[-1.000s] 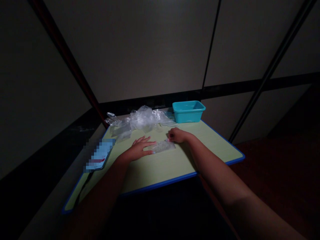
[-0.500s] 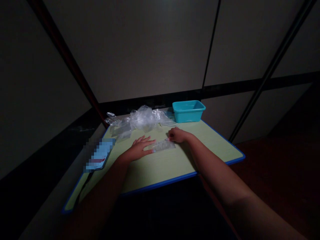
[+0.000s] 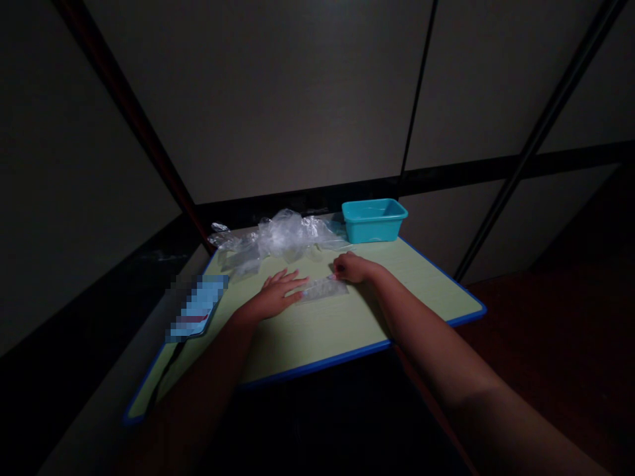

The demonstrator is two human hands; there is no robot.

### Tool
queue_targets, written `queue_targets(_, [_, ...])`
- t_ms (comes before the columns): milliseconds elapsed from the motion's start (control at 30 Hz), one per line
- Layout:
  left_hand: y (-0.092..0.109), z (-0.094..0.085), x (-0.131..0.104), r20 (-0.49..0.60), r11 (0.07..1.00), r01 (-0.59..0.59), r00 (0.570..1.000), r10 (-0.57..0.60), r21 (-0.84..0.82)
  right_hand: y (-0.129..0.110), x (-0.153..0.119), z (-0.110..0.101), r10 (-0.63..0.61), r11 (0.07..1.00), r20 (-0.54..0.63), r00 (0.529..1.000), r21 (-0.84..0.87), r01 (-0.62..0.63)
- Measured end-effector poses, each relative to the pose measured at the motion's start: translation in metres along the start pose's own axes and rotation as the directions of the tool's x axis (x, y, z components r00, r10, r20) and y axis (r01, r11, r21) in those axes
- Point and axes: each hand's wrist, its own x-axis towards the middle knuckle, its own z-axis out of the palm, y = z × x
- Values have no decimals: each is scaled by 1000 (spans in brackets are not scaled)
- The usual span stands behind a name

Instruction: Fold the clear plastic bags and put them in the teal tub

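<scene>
A small clear plastic bag (image 3: 325, 289) lies flat on the pale green tabletop (image 3: 317, 337) between my two hands. My left hand (image 3: 278, 295) rests with its fingers spread, the fingertips and thumb at the bag's left end. At the bag's upper right edge, the fingers of my right hand (image 3: 350, 267) are pinched together on it. Behind my hands spreads a crumpled heap of clear plastic bags (image 3: 288, 235). The bag's contents, if any, are too dim to make out.
A turquoise plastic basin (image 3: 374, 228) stands at the back right of the table. On the left lies a phone-like flat device (image 3: 201, 307), partly pixelated, with a dark strap (image 3: 169, 370) beside it. Blue edging (image 3: 317, 365) rims the table. Dark panelled walls rise behind.
My left thumb has shifted slightly up and left, closer to its fingers, at the bag's left end. My right hand stays in the same place.
</scene>
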Motion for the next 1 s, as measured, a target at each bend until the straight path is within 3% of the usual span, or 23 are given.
queue_targets(333, [8, 3, -1, -83, 997, -66, 994, 68, 33, -2, -1, -1, 17, 1000, 16, 1000, -3, -17])
queue_targets(733, [12, 2, -2, -45, 999, -39, 998, 40, 34, -9, -6, -6, 50, 999, 6, 999, -13, -49])
queue_targets(800, [12, 1, -2, -46, 998, -46, 998, 48, 38, -7, -7, -7, 97, 995, -11, 995, 1, -97])
queue_targets(933, [14, 0, -3, -38, 998, -45, 998, 46, 32, -2, -8, -9, 305, 952, -6, 952, -4, -305])
queue_targets(1000, [14, -1, -3, -38, 999, -37, 999, 38, 27, -2, -10, -12, 326, 946, 38, 945, -14, -325])
